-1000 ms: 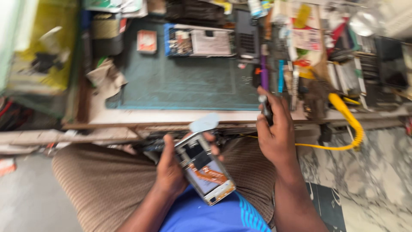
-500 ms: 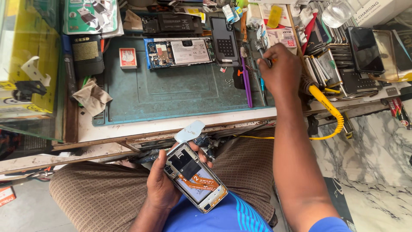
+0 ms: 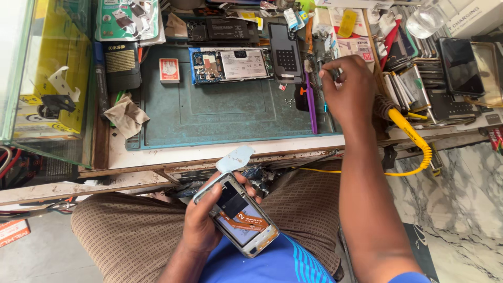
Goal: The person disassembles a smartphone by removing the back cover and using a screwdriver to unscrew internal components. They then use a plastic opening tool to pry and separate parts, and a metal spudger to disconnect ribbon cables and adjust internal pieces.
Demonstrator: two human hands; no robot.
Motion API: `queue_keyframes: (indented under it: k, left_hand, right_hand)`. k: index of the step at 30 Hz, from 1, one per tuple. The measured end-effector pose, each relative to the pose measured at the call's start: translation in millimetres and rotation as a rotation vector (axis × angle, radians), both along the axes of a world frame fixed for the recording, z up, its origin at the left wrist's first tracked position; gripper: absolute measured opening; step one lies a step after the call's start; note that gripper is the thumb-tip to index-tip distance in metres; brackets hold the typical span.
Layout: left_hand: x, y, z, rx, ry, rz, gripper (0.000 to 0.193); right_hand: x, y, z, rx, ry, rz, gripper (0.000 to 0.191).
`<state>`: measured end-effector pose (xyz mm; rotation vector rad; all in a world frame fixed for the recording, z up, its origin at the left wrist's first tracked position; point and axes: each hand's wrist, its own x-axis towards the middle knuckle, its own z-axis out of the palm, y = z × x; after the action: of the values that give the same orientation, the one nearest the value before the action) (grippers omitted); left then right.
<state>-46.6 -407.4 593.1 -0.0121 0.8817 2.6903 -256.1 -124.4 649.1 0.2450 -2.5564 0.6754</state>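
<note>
1. Bench (image 3: 157, 155): wood top w/ pale front edge, runs across upper half of view; the person's lap in brown patterned trousers sits below its front edge.
2. Green work mat (image 3: 220, 112): lies flat on bench, centre; used as landmark below.
3. Glass case (image 3: 31, 78): left of mat, yellow boxes inside.
4. Right hand (image 3: 348, 94): over mat's right edge, arm stretched up from lower right; fingers pinched shut on a small dark tool among the clutter there, exact kind can't tell.
5. Left hand (image 3: 207, 222): below mat, off the bench, over the lap; its grip is wrapped around an opened phone (image 3: 238, 220), thumb on the near long edge.
6. Opened phone: back cover off, innards face up, dark block near top, orange flex strip across middle; tilted diagonally, top end toward mat.
7. Second opened phone (image 3: 230, 64): on mat's top edge, lying flat, white battery showing.
8. Black phone back panel (image 3: 285, 52): just right of it, at mat's top right corner.
9. Yellow coiled cable (image 3: 414, 136): right of mat, hangs past bench edge.
10. Crumpled cloth (image 3: 126, 115): touching mat's left edge.
11. Pale blue pry pick (image 3: 236, 158): below mat, just above the held phone's top end.
</note>
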Motion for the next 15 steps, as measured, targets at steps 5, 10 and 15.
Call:
queue_keyframes:
  k: [5,10,15]
  left_hand:
    - [-11.0,-13.4,13.0,-0.03,-0.008,-0.038,0.051]
    - [-15.7,-17.1,17.7,0.017,-0.022,-0.2,0.041]
    - [-15.4,-15.2,20.0,-0.079,-0.021,-0.242,0.04]
  right_hand:
    - [72.7,-46.1,20.6,-0.396,-0.146,0.428,0.016]
    - [123.2,-78.2,13.7,-0.838,-0.442,0.722,0.038]
    - [131.9,-72.8,-6.0,-1.031,-0.784,0.72,0.026]
